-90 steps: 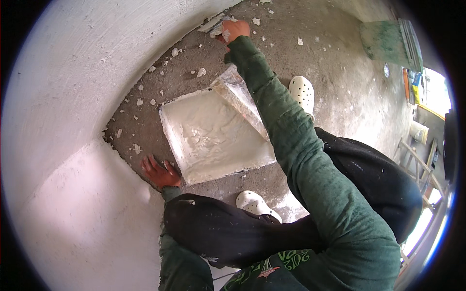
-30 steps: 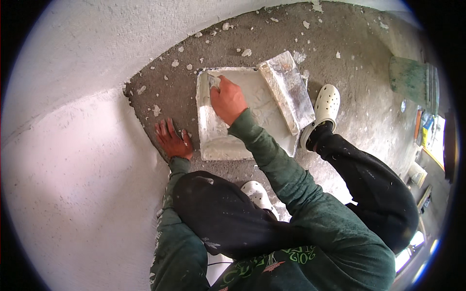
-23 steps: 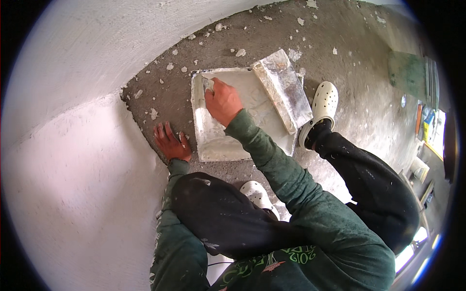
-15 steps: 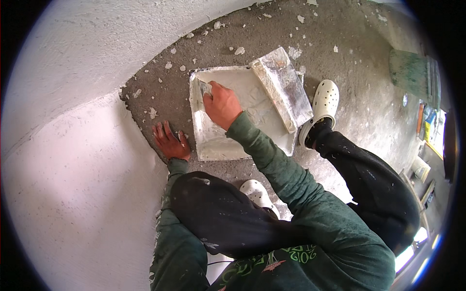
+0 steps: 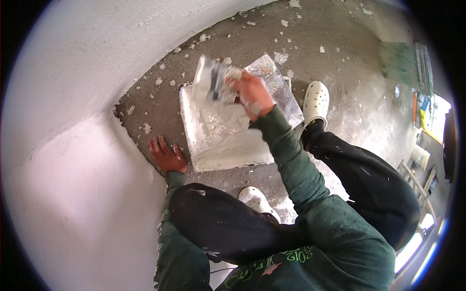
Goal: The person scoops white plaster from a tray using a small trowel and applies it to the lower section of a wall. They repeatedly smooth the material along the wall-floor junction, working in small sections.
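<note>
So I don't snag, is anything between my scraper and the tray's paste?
Nothing visible stands between the scraper and the paste below it; a grey slab lies across the far right of the tray.

Scraper (image 5: pixel 210 81), wht-smeared, blurred, over far edge of rect. tray (image 5: pixel 188 127) – wht paste (image 5: pixel 221 130) inside

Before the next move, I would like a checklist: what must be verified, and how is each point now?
1. Broad, flat, white-smeared scraper held: ok, in the bare right hand.
2. Creamy white paste in the shallow rectangular tray: ok.
3. Paste amount on scraper: cannot tell, blurred.
4. Left hand placed: ok, spread on the grey floor.
5. Tray uncovered: not ok, grey-and-white rectangular slab overlaps its right side.
6. Floor clean: not ok, white crumbs scattered.
</note>
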Demonstrator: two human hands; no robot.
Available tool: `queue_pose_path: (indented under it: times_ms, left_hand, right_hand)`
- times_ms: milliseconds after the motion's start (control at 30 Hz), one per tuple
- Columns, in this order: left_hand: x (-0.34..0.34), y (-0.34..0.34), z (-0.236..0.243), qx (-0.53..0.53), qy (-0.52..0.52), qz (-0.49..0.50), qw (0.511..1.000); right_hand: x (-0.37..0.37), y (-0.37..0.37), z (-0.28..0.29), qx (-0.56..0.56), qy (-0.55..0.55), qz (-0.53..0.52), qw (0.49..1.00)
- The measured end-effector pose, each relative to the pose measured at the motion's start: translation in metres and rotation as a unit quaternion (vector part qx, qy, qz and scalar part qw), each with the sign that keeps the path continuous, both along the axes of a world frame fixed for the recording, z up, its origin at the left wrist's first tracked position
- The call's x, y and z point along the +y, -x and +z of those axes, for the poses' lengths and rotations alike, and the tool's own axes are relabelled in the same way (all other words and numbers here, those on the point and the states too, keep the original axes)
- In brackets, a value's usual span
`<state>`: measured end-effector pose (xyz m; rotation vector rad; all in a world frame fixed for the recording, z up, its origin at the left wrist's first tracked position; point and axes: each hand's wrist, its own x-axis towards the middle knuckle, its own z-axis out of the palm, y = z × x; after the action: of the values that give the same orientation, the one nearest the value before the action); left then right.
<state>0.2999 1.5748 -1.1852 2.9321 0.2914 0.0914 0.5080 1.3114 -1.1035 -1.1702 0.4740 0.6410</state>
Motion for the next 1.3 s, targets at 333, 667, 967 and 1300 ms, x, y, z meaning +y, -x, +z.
queue_pose_path:
  times_ms: [333,667,967,1300]
  left_hand:
    - [-0.018,-0.01,0.033,0.005,-0.022,-0.011,1.0]
    - [-0.076,-0.046,-0.005,-0.049,0.039,-0.032,0.998]
    - [-0.011,-0.017,0.022,-0.014,-0.023,-0.014,1.0]
    - [-0.013,-0.022,0.015,-0.006,-0.022,-0.018,1.0]
  right_hand:
    - [-0.077,-0.145,-0.071,-0.202,0.365,0.04,0.908]
    - [-0.171,-0.242,-0.178,-0.364,0.433,-0.053,0.823]
    - [-0.06,-0.186,-0.109,-0.433,0.647,0.119,0.616]
    - [-0.077,-0.197,-0.065,-0.531,0.663,0.18,0.496]
